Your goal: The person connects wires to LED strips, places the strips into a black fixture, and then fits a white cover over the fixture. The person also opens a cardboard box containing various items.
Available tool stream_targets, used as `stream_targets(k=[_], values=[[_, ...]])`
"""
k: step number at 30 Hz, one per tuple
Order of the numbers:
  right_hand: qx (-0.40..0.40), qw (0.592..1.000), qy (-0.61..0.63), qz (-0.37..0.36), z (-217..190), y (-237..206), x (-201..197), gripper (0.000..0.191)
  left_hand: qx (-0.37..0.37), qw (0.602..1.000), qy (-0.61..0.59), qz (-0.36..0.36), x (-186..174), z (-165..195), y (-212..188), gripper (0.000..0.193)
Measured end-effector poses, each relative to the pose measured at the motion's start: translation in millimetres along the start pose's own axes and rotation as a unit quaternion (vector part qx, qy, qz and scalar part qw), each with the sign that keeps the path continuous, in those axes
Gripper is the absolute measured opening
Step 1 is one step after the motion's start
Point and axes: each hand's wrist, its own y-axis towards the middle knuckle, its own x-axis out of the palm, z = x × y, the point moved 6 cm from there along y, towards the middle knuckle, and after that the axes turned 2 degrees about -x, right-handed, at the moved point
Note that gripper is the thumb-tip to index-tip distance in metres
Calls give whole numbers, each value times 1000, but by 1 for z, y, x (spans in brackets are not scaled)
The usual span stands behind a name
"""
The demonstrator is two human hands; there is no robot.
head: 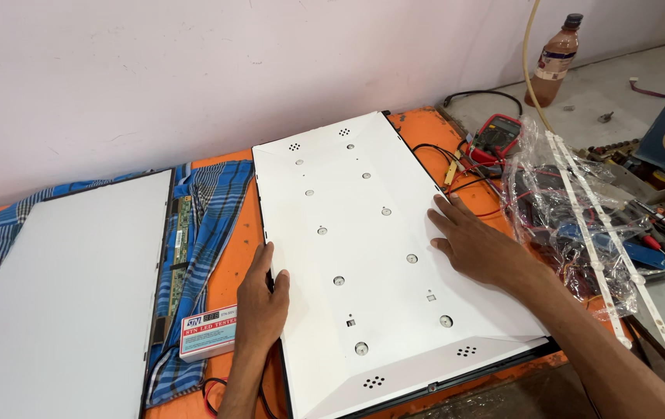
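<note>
A white reflector sheet (379, 256) lies in a shallow black-edged panel tray on an orange table (232, 256), running from the near edge away toward the wall. Small round lenses show through holes along the sheet in two rows.

The left hand (261, 299) rests at the sheet's left edge, near the front; its fingers curl over the rim of the panel, with the thumb on the white surface. Whether it actually grips the edge or only rests against it cannot be told. The right hand (476, 244) lies flat and open on the sheet's right side, fingers spread and pointing toward the wall, pressing on the surface and holding nothing.

Just left of the left hand sits a small white and red tester box (208, 332), with wires trailing by it. Further left, a large pale screen panel (69, 302) lies on a blue checked cloth (212, 209).

To the right of the sheet lies a crumpled clear plastic bag (565, 217) with two long white strips (588, 225) across it. Beyond are a red multimeter (499, 136) and, further back, a brown bottle (556, 60).
</note>
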Motion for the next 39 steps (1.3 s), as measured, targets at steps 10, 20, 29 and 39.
stream_targets(k=[10, 20, 29, 39], values=[[-110, 990, -87, 19, -60, 37, -1, 68, -27, 1000, -4, -11, 1, 1, -1, 60], [-89, 990, -111, -16, -70, 63, 15, 74, -26, 999, -14, -15, 4, -4, 1, 61], [-32, 999, -37, 9, -68, 139, 17, 83, -23, 1000, -15, -15, 3, -2, 0, 62], [-25, 999, 19, 33, -61, 154, 35, 82, -32, 999, -15, -28, 4, -3, 2, 63]])
